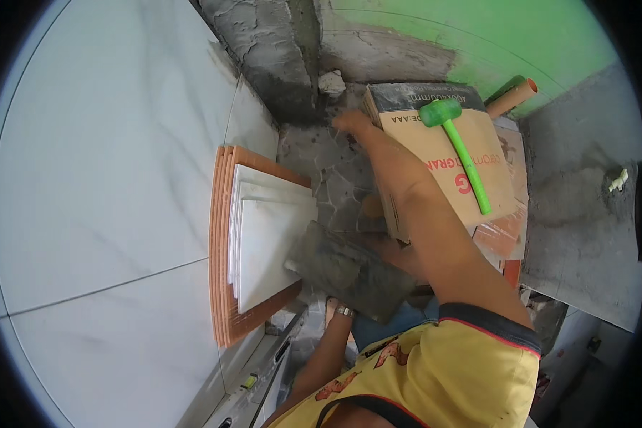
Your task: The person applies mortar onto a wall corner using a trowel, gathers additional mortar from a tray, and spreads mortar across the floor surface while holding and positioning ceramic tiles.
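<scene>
A dark grey flat slab (pixel 353 274), its face rough and cement-coloured, is tilted in front of my body. My left hand (pixel 331 307), below a wristwatch, is at the slab's lower edge and appears to grip it; its fingers are mostly hidden. My right arm stretches away across the cardboard box (pixel 406 153). Beside the box's far left corner, my right hand (pixel 349 123) is smeared by motion, so I cannot see whether its fingers hold anything. On the box lies a mallet (pixel 455 143) with a green head and handle.
White tiles (pixel 274 242) and orange-backed tiles (pixel 221 235) lean on the marbled tiled wall (pixel 114 178) at left. A spirit level (pixel 253 381) lies lower left. Farther off are a broken chunk (pixel 331 83) on the patterned floor (pixel 328 167) and an orange pipe (pixel 517 96).
</scene>
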`<action>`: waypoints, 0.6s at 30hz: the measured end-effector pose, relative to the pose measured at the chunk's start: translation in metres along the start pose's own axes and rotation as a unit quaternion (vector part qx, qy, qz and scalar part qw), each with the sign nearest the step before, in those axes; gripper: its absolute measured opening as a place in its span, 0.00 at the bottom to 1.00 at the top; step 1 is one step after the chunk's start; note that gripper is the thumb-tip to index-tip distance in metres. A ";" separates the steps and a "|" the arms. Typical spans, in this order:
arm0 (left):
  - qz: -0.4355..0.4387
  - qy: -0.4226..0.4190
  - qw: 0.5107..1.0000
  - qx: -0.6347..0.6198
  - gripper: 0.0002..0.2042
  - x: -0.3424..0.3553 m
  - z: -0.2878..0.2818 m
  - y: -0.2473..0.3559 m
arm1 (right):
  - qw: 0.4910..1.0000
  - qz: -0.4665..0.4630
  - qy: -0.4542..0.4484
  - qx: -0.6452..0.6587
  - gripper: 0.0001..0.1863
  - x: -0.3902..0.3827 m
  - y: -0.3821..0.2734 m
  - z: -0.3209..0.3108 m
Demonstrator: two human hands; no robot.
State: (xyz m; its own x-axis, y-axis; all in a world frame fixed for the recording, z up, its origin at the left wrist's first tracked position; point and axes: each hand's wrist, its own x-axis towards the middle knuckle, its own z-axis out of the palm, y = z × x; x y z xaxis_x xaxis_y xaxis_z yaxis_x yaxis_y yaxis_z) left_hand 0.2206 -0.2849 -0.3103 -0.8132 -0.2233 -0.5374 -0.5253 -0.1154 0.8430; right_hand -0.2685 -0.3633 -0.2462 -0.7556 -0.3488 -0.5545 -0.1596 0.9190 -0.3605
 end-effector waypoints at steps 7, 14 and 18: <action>0.011 0.003 1.000 0.005 0.22 -0.005 0.002 0.005 | 0.975 -0.140 -0.074 -0.153 0.18 0.005 -0.025 -0.054; 0.025 -0.010 1.000 0.016 0.22 -0.001 0.007 0.016 | 0.983 -0.097 -0.063 -0.144 0.19 -0.013 -0.040 -0.131; 0.029 -0.021 0.999 0.022 0.22 0.003 0.010 0.020 | 0.976 -0.159 -0.052 -0.137 0.18 -0.064 -0.067 -0.183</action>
State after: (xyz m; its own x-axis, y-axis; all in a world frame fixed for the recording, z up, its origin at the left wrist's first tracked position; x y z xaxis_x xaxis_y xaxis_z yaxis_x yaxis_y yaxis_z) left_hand 0.2049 -0.2779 -0.2956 -0.8521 -0.1874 -0.4887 -0.4865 -0.0611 0.8716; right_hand -0.3256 -0.3688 -0.0488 -0.5730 -0.6289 -0.5255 -0.5506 0.7704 -0.3215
